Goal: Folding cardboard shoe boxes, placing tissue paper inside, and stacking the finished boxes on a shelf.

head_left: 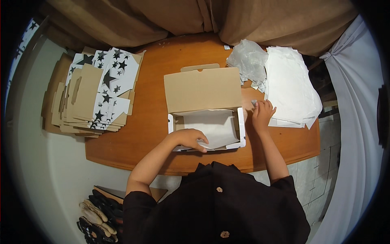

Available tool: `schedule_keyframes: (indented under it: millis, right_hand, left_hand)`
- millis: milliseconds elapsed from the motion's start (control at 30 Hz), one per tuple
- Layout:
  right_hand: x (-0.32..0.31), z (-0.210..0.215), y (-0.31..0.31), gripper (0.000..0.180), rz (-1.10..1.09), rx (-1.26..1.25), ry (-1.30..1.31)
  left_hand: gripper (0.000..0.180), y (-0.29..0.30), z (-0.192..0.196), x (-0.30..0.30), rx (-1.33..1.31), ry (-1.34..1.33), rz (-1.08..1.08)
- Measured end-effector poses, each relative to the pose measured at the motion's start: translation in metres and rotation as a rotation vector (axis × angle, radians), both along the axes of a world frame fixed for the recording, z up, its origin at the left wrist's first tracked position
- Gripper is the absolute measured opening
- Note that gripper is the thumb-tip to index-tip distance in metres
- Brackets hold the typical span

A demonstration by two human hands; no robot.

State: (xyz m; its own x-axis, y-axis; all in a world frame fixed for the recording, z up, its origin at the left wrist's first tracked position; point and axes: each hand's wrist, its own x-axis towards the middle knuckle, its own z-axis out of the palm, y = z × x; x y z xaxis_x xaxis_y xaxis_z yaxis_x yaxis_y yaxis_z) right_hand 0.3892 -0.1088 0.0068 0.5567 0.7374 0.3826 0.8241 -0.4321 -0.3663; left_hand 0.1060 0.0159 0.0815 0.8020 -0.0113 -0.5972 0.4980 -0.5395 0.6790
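Note:
An open cardboard box [241, 134] stands before me on the table, its brown lid [202, 90] raised at the back. White paper [215, 124] lines the inside. My left hand [190, 138] is at the box's front wall, fingers over the inner side and thumb at the near side. To the right of the box, my right hand [264, 115] has its fingers bent around a small silvery-grey packet [254, 102] at the fingertips. Behind it, more small packets [260, 84] lie beside a crumpled clear plastic bag [248, 57].
Flat cardboard blanks [84, 95], some white with black stars, are stacked at the left. A stack of white paper sheets [289, 87] lies at the right table edge [302, 153]. Brown curtain [280, 24] hangs behind. Several shoes [97, 219] lie below at left.

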Motion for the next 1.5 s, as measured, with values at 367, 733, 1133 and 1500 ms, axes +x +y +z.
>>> schedule_keyframes:
  millis: [367, 733, 1133, 1500]
  right_hand:
    - [-0.048, 0.05, -0.003, 0.017, 0.139, 0.355, 0.179]
    - [-0.085, 0.06, -0.002, 0.014, 0.251, 0.329, 0.143]
    - [-0.093, 0.057, 0.001, 0.012, 0.27, 0.303, 0.138]
    - [-0.096, 0.052, -0.004, 0.01, 0.324, 0.253, 0.061]
  left_hand:
    - [0.016, 0.0, -0.013, 0.001, 0.89, -0.556, 0.243]
    - [0.029, 0.001, -0.028, 0.013, 1.103, -0.696, 0.289]
    - [0.043, -0.004, -0.009, 0.003, 1.258, -0.684, 0.331]
    - [0.004, -0.009, -0.05, -0.005, 1.02, -0.756, 0.059]
